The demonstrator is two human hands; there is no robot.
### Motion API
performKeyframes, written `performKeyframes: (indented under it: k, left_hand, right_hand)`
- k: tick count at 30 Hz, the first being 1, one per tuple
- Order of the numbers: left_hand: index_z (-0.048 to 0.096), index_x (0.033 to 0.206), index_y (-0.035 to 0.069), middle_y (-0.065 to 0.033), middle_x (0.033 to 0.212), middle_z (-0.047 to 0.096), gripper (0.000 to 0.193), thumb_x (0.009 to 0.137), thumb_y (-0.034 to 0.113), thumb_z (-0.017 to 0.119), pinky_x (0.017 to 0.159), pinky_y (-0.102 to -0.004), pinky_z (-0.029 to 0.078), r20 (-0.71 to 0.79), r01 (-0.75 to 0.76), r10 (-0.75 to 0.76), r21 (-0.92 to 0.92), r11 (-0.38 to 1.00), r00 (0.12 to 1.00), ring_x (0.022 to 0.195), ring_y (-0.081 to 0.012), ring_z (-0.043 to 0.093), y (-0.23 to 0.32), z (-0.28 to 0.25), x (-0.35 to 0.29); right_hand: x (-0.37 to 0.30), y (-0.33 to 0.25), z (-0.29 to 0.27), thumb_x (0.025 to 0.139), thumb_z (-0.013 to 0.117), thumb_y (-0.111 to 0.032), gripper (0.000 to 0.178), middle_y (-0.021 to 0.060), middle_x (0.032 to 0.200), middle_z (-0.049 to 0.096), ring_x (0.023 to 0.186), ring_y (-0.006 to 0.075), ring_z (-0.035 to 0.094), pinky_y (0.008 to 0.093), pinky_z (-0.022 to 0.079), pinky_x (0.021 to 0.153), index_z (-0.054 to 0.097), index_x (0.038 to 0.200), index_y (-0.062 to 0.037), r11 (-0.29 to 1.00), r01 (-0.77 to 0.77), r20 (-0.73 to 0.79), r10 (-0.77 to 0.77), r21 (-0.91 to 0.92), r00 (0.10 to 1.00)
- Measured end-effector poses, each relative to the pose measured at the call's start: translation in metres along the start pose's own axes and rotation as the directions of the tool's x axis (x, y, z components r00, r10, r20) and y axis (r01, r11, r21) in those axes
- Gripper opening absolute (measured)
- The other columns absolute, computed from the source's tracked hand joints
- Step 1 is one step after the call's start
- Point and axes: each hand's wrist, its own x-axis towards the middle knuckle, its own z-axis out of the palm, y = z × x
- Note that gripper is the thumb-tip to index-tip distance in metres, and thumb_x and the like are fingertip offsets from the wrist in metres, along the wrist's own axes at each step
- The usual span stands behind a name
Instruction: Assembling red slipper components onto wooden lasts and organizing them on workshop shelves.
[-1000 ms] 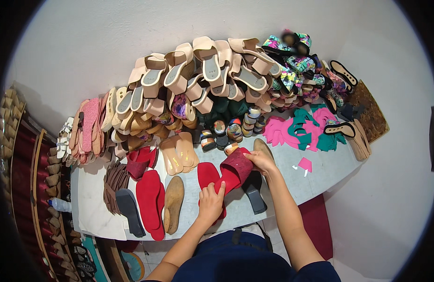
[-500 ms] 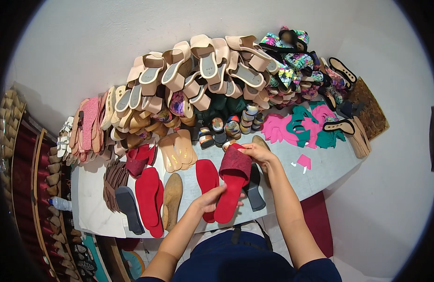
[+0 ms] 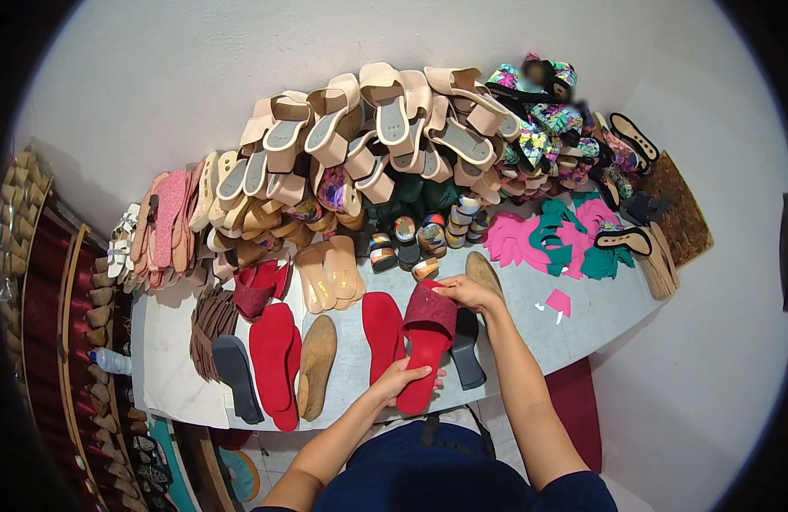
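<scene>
Both my hands hold a red slipper (image 3: 424, 346) with a dark red textured strap, over the table's near edge. My left hand (image 3: 398, 381) grips the heel end, its thumb on top of the sole and fingers underneath. At the strap's far right edge, my right hand (image 3: 469, 293) pinches the toe end. Partly behind the slipper lie a red insole (image 3: 380, 328) on the left and a black heeled sole (image 3: 468, 354) on the right. A tan shoe last (image 3: 482, 271) lies just beyond my right hand.
Another last (image 3: 317, 363), stacked red insoles (image 3: 273, 350), a dark sole (image 3: 232, 371) and brown strips (image 3: 210, 328) lie left. Beige heeled sandals (image 3: 394, 119) are piled along the wall. Pink and green cut pieces (image 3: 547, 239) lie right. A shelf of lasts (image 3: 99, 316) stands left.
The slipper has turned slightly more upright and come a little nearer to me. My left thumb now lies across the sole. The view has shifted slightly.
</scene>
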Motion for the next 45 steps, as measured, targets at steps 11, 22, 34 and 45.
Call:
performKeyframes:
  k: [11, 22, 34, 45]
  left_hand:
    - [0.025, 0.123, 0.008, -0.0194, 0.111, 0.048, 0.050, 0.081, 0.010, 0.053, 0.077, -0.0363, 0.048, -0.026, -0.109, 0.108, -0.071, 0.991, 0.994, 0.090, -0.0249, 0.056, -0.001, 0.002, 0.010]
    - [0.014, 0.127, 0.019, -0.0195, 0.113, 0.046, 0.059, 0.082, 0.011, 0.051, 0.072, -0.0391, 0.049, -0.043, -0.138, 0.132, -0.191, 0.972, 0.990, 0.091, -0.0272, 0.054, 0.017, -0.008, 0.019]
    - [0.015, 0.128, 0.007, -0.0219, 0.119, 0.040, 0.062, 0.077, 0.008, 0.050, 0.084, -0.0432, 0.044, 0.075, -0.032, 0.101, -0.626, 0.779, 0.992, 0.109, -0.0336, 0.044, 0.032, -0.034, 0.030]
    - [0.038, 0.115, -0.003, -0.0158, 0.086, 0.055, 0.047, 0.074, 0.015, 0.051, 0.062, -0.0342, 0.050, -0.011, -0.176, 0.201, -0.537, 0.825, 0.979, 0.072, -0.0261, 0.057, 0.038, -0.056, 0.053]
  right_hand:
    - [0.019, -0.009, 0.002, 0.080, 0.057, -0.022, 0.027, 0.0012, 0.083, 0.060, 0.071, 0.0087, 0.056, 0.0230, 0.047, 0.060, 0.059, 0.100, -0.0030, 0.984, -0.103, -0.018, 0.101, -0.145, 0.995]
    - [0.048, -0.022, 0.003, 0.075, 0.063, -0.021, 0.020, -0.0004, 0.066, 0.056, 0.059, 0.0051, 0.047, 0.0204, 0.040, 0.053, 0.062, 0.075, -0.0010, 0.985, 0.070, -0.122, -0.090, -0.160, 0.989]
    - [0.081, -0.026, 0.010, 0.075, 0.064, -0.022, 0.021, -0.0039, 0.060, 0.052, 0.054, 0.0038, 0.041, 0.0189, 0.032, 0.048, 0.064, 0.080, -0.0013, 0.898, 0.130, 0.003, -0.142, -0.420, 0.990]
    - [0.091, -0.048, 0.009, 0.077, 0.058, -0.024, 0.024, 0.0037, 0.067, 0.059, 0.059, 0.0107, 0.053, 0.0240, 0.041, 0.053, 0.062, 0.083, -0.0005, 0.939, 0.149, -0.157, -0.205, -0.311, 0.966]
